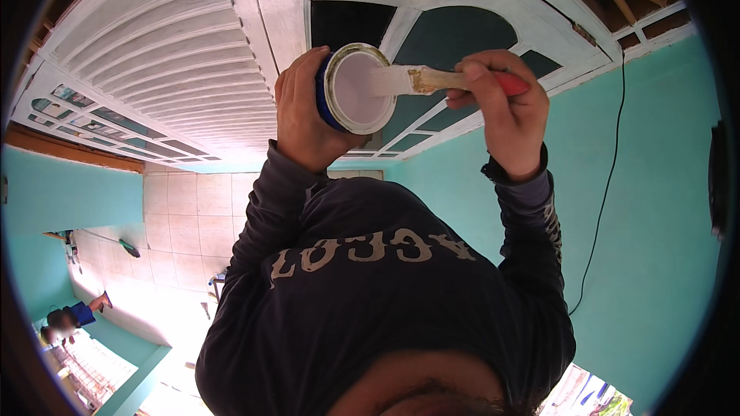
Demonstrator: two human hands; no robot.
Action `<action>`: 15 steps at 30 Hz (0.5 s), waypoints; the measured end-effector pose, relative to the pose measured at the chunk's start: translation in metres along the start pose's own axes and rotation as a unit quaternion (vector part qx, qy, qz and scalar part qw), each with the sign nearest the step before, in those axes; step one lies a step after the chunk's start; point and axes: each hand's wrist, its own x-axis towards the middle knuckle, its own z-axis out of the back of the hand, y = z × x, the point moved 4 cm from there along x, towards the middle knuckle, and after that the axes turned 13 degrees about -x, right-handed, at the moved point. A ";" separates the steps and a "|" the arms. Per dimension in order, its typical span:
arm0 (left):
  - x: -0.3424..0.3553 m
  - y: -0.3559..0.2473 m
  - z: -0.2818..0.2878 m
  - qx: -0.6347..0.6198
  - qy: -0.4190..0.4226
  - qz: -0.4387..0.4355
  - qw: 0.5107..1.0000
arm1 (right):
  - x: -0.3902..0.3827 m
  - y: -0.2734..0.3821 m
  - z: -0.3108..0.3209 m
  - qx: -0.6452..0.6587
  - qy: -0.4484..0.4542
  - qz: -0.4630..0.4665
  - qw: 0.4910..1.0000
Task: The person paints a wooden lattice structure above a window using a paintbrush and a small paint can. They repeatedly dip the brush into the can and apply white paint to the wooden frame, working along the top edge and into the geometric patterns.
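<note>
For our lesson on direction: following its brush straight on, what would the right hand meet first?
The right hand would probably meet the blue can first; the brush overlaps its opening, though depth is unclear.

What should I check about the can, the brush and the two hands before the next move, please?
1. Can held by the left hand: ok, the hand is wrapped around its blue side.
2. Brush held by the right hand: ok, the fingers close on its handle near the red end.
3. Can open, with pale liquid inside: ok, no lid covers the mouth.
4. Bristles touching the liquid: cannot tell; they overlap the mouth in this view.
5. Can rim clean: not ok, brownish residue marks it.
6. Black cable away from both hands: ok, it hangs along the turquoise wall.
</note>
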 end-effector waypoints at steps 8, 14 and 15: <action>0.002 0.003 0.003 -0.019 -0.008 0.039 0.999 | -0.011 0.005 0.025 0.066 -0.027 0.007 0.997; 0.015 -0.009 -0.005 -0.076 0.013 0.044 0.996 | -0.026 -0.017 0.023 0.030 0.044 0.108 0.993; 0.017 -0.011 -0.006 -0.077 0.014 0.041 0.996 | -0.029 -0.019 0.024 0.015 0.043 0.109 0.993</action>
